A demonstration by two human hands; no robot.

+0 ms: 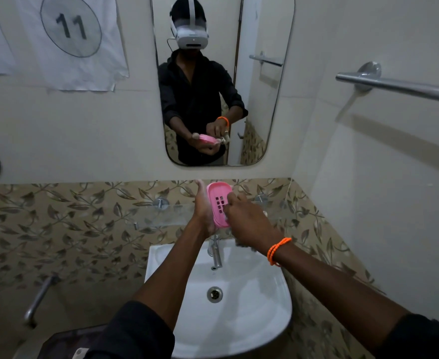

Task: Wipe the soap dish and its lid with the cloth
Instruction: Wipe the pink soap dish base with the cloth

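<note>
Above the sink (265, 314), in front of the glass shelf (161, 216), left hand (203, 211) cups the pink soap dish (218, 203) from the left, tilted up so its slotted inside faces the person, likely to give the cloth access. Right hand (244, 218) presses into the dish, fingers curled round a greyish cloth (239, 242), mostly hidden. Lid not seen. Tap (216, 252) sits right below.
</note>
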